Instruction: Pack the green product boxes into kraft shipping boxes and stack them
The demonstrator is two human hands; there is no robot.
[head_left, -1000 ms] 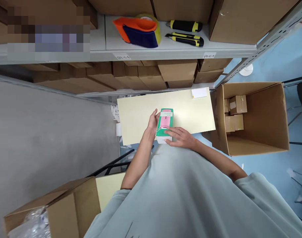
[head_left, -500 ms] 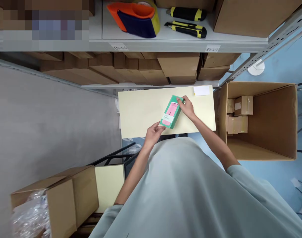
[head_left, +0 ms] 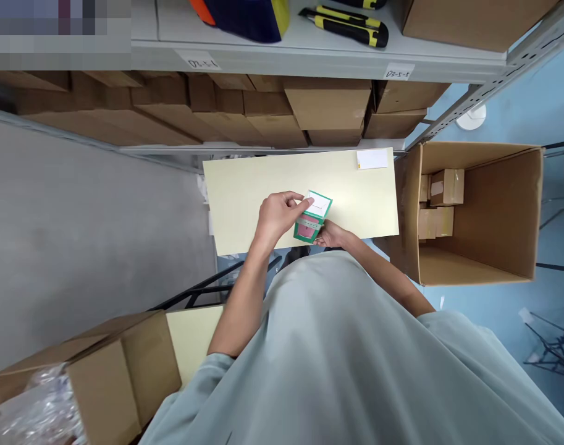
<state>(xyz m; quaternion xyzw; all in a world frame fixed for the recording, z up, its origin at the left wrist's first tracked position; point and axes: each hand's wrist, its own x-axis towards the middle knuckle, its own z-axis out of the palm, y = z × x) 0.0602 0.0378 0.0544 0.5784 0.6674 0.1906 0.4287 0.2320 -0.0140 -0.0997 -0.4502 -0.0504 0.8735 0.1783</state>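
Observation:
A small green box (head_left: 308, 227) with a pink picture on its front stands tilted above the cream table (head_left: 244, 198). Its white end face (head_left: 317, 204) now points up toward me. My right hand (head_left: 330, 235) grips the box low on its right side, with the fingertips partly hidden under it. My left hand (head_left: 279, 213) is at the upper left of the box, its fingers bent and its thumb lying against the white end. A white card or label (head_left: 372, 159) lies at the table's far right corner.
Right of the table stands a large open carton (head_left: 480, 275) with several small brown boxes (head_left: 447, 186) inside. Beyond the table, a grey shelf (head_left: 300, 65) carries cartons, a utility knife (head_left: 351, 26) and a tape dispenser (head_left: 249, 18). At lower left, another carton (head_left: 124, 377) holds clear plastic wrap.
The green box has been tipped so that its white end faces up. My left hand has moved up to that end, and my right hand has moved down to the lower right side.

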